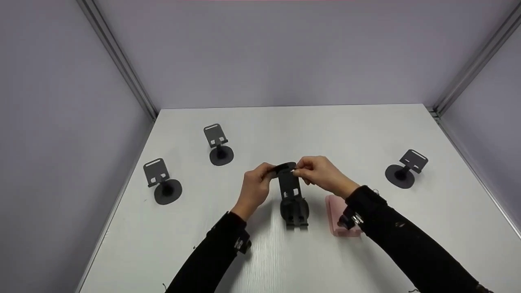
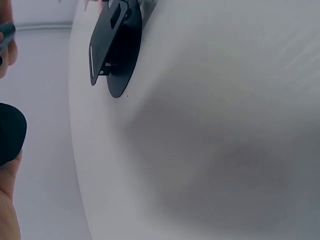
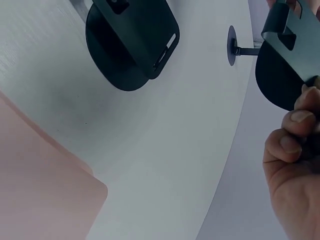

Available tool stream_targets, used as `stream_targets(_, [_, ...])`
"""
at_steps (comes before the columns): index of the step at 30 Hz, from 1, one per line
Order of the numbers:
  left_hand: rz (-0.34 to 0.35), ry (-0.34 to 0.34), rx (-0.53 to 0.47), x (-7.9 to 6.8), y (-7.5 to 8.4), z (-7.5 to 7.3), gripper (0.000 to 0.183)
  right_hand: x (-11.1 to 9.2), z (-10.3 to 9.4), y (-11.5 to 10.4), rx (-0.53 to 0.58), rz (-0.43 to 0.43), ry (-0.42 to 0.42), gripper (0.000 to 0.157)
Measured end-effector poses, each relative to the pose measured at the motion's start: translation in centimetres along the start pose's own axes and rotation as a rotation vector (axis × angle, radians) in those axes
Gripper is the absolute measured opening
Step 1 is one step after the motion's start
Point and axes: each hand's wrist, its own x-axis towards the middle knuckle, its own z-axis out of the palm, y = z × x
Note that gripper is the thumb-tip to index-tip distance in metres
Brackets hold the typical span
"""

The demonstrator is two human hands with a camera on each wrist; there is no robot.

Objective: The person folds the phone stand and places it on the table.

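Observation:
Both hands are raised over the middle of the table with a black phone stand (image 1: 285, 167) between them. My left hand (image 1: 255, 188) grips the stand's round base (image 2: 11, 132) from the left side. From the right, my right hand (image 1: 321, 174) pinches the stand with thumb and curled fingers (image 3: 300, 120). Just below sits a second black phone stand (image 1: 295, 211), its slotted plate (image 3: 145, 35) leaning over a round base that rests on the table. In the head view the two stands partly overlap.
A pink block (image 1: 337, 211) lies beneath my right wrist. Two more black stands (image 1: 220, 154) (image 1: 167, 191) are at the left of the white table (image 1: 309, 130). Another stand (image 1: 401, 176) is at the right. Pale panels (image 1: 285, 57) enclose the back and sides.

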Motion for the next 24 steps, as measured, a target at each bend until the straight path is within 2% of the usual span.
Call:
stream_targets(6, [-0.017,0.004,-0.002,0.2,-0.1,-0.3,0.004,-0.2,0.2,0.2,0.014,0.022,-0.028,0.018])
stream_targets(10, [-0.018,0.039,0.021,0.5,-0.3,-0.6,0.005,-0.4,0.5,0.4,0.002,0.018,-0.070,0.018])
stream_targets(17, [-0.059,0.083,0.061,0.7,-0.3,-1.1,0.008,-0.6,0.9,0.6,0.024,0.015,-0.143,0.012])
stream_targets(24, [-0.084,0.108,0.020,0.7,-0.2,-1.0,0.007,-0.6,1.0,0.8,0.030,-0.013,-0.164,0.013])
